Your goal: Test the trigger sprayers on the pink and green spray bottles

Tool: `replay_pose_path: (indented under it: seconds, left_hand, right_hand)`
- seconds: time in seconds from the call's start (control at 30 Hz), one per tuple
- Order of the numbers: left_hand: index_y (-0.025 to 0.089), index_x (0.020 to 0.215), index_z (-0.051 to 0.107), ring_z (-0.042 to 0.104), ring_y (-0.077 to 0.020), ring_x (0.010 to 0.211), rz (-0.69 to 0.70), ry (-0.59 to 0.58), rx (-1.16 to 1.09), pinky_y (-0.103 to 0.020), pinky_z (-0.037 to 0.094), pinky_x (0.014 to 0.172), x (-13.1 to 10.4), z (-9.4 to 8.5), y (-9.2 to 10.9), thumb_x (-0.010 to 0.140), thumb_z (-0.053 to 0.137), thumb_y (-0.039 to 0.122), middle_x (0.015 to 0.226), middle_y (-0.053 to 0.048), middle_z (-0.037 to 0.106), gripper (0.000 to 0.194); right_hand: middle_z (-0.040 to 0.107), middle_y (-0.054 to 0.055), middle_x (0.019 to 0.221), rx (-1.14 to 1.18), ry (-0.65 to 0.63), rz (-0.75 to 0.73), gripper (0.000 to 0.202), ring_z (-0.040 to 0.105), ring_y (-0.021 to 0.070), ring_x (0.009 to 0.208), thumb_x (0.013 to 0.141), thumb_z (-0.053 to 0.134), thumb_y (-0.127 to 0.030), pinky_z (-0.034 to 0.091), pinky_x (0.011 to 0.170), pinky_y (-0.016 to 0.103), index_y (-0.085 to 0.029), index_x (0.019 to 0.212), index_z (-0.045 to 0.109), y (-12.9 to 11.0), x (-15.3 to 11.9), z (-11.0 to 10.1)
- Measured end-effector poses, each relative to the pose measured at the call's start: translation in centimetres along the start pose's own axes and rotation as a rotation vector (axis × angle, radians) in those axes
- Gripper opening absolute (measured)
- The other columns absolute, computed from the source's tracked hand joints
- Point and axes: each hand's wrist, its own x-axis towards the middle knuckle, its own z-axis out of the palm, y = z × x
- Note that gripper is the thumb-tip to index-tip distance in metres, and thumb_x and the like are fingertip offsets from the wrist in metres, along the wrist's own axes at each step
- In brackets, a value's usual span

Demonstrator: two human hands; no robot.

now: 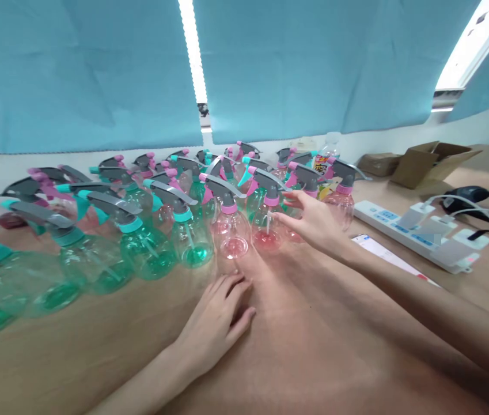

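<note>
My left hand [216,320] lies on the brown tabletop with its fingers loosely bent and apart, holding nothing. Just beyond its fingertips stands a clear pink spray bottle [231,233] with a grey and pink trigger head. My right hand [311,222] reaches to the right side of a second pink spray bottle [265,230]. Its thumb and fingers are apart at that bottle's edge; whether they touch it I cannot tell. To the left, green spray bottles [192,242] with turquoise collars form the front row. A pink spray bottle [340,202] stands behind my right hand, partly covered.
More spray bottles crowd behind the front row. At right lie a white power strip [412,233] with plugs and cables, a phone [389,256] and an open cardboard box [429,164]. A labelled clear bottle [332,144] stands at the back, before a blue curtain [304,69].
</note>
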Motion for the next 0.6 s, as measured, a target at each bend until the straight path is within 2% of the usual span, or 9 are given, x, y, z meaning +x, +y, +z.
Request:
replay_pose_path:
  seconds: [0.23, 0.4, 0.6]
  left_hand:
    - [0.022, 0.127, 0.050, 0.051, -0.0291, 0.121, -0.007, 0.012, 0.001, -0.047, 0.043, 0.099, -0.2, -0.1, 0.7, 0.096, 0.048, 0.029, 0.129, -0.010, 0.056, 0.032]
    - [0.019, 0.124, 0.052, 0.051, -0.0295, 0.120, -0.027, -0.006, 0.007, -0.048, 0.043, 0.099, -0.3, -0.5, 1.6, 0.094, 0.051, 0.025, 0.128, -0.012, 0.057, 0.031]
    - [0.019, 0.124, 0.051, 0.052, -0.0286, 0.118, -0.060, 0.009, -0.026, -0.048, 0.043, 0.099, -0.6, -0.5, 2.3, 0.094, 0.050, 0.025, 0.126, -0.011, 0.057, 0.030]
  right_hand:
    - [0.060, 0.023, 0.128, -0.010, -0.032, 0.047, 0.070, 0.059, 0.0344, 0.118, 0.075, 0.070, -0.049, 0.047, 0.097, 0.050, -0.005, 0.127, 0.053, 0.0, 1.3, 1.8]
    - [0.063, 0.018, 0.124, -0.026, -0.059, 0.010, 0.048, 0.060, 0.0312, 0.116, 0.076, 0.069, -0.041, 0.046, 0.097, 0.044, -0.012, 0.114, 0.062, 0.3, 1.4, 2.1]
    - [0.069, 0.016, 0.107, -0.042, -0.093, -0.004, 0.041, 0.065, 0.0321, 0.101, 0.076, 0.068, -0.041, 0.049, 0.089, 0.045, -0.012, 0.105, 0.063, -0.2, -0.3, 0.4]
